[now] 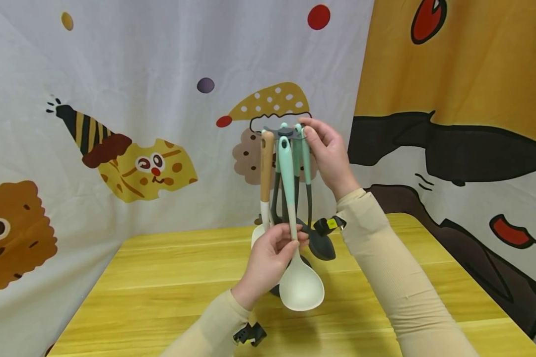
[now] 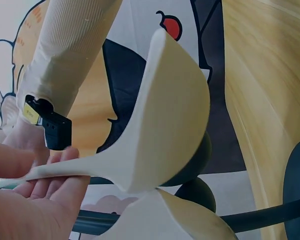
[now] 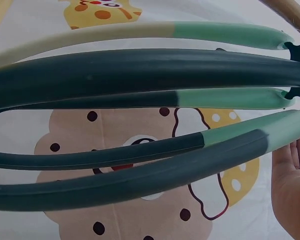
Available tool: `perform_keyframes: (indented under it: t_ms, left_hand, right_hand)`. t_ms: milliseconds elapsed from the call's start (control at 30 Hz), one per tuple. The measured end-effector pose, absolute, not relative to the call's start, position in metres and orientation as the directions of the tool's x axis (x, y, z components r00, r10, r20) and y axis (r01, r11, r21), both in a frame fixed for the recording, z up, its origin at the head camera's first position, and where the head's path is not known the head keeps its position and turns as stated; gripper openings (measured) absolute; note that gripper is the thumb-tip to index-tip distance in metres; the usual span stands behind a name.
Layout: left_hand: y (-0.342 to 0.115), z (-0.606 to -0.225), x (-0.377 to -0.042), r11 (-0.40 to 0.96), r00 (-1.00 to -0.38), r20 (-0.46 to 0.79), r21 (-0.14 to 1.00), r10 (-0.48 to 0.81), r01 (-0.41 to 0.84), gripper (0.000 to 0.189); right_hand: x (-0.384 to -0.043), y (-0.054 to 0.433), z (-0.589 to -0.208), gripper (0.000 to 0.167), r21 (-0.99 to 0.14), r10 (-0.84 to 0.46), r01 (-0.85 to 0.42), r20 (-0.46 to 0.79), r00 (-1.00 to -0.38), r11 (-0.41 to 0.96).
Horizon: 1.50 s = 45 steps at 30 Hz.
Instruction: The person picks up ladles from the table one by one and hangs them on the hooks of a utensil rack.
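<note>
A ladle with a cream bowl and mint handle hangs at the front of a dark rotating utensil rack. My left hand pinches its cream shaft between thumb and fingers, just above the bowl; in the left wrist view the ladle lies across my fingers. At the top right, my right hand pinches the rack's edge beside a mint handle end. Around the rack hang a wooden-handled white utensil and several dark utensils with mint handles, including a dark spoon-like head.
The rack stands on a wood-grain table. Behind it hangs a white and orange cartoon-printed curtain. A dark upright post runs between the utensils in the right wrist view. Small cameras are strapped to both wrists.
</note>
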<state>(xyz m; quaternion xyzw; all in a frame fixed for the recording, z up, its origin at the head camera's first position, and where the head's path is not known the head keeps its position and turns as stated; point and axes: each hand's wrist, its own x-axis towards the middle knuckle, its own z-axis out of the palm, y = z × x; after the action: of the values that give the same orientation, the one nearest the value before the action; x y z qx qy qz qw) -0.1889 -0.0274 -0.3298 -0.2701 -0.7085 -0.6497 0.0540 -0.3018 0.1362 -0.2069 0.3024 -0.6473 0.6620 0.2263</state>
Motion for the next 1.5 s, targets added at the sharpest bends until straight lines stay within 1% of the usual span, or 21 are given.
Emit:
perform_keyframes:
  t_ms: [133,333,433,567,700,1000,1100,1200,1300,1400,1500]
  left_hand:
    - [-0.030,-0.330,-0.187,0.031,-0.841,0.442,0.880,0.312,0.474,0.034]
    - [-0.035,-0.328,-0.182,0.036,-0.799,0.511,0.835,0.317,0.549,0.057]
    - [-0.038,-0.327,-0.179,0.080,-0.789,0.529,0.813,0.313,0.577,0.062]
    - [-0.041,-0.326,-0.177,0.156,-0.759,0.575,0.756,0.305,0.636,0.064]
    - [-0.046,-0.327,-0.176,0.215,-0.714,0.640,0.683,0.285,0.698,0.064]
    - [-0.060,-0.331,-0.177,0.243,-0.554,0.797,0.503,0.243,0.830,0.065]
    - [-0.067,-0.332,-0.178,0.261,-0.522,0.820,0.464,0.235,0.846,0.064]
    - [-0.075,-0.332,-0.178,0.293,-0.508,0.830,0.440,0.228,0.849,0.065]
    - [-0.082,-0.332,-0.180,0.330,-0.510,0.833,0.430,0.213,0.841,0.066]
    - [-0.088,-0.334,-0.181,0.369,-0.525,0.829,0.435,0.193,0.821,0.066]
    - [-0.093,-0.335,-0.181,0.409,-0.557,0.811,0.454,0.178,0.792,0.066]
  right_hand:
    - [-0.302,0.136,-0.207,0.040,-0.724,-0.090,-0.687,0.690,-0.718,-0.064]
    - [-0.301,0.137,-0.208,0.039,-0.727,-0.085,-0.684,0.687,-0.722,-0.060]
    - [-0.301,0.137,-0.209,0.039,-0.730,-0.083,-0.680,0.683,-0.726,-0.061]
    - [-0.301,0.137,-0.209,0.038,-0.731,-0.083,-0.679,0.682,-0.727,-0.068]
    - [-0.301,0.137,-0.209,0.038,-0.732,-0.083,-0.678,0.682,-0.727,-0.072]
    - [-0.299,0.137,-0.207,0.038,-0.731,-0.081,-0.678,0.682,-0.727,-0.075]
    - [-0.299,0.137,-0.207,0.039,-0.729,-0.083,-0.680,0.685,-0.724,-0.080]
    - [-0.300,0.136,-0.206,0.040,-0.726,-0.087,-0.683,0.687,-0.721,-0.080]
    - [-0.300,0.136,-0.207,0.040,-0.725,-0.087,-0.685,0.689,-0.719,-0.073]
    - [-0.300,0.135,-0.207,0.039,-0.724,-0.087,-0.685,0.690,-0.719,-0.078]
    - [-0.300,0.135,-0.207,0.038,-0.724,-0.086,-0.685,0.689,-0.719,-0.079]
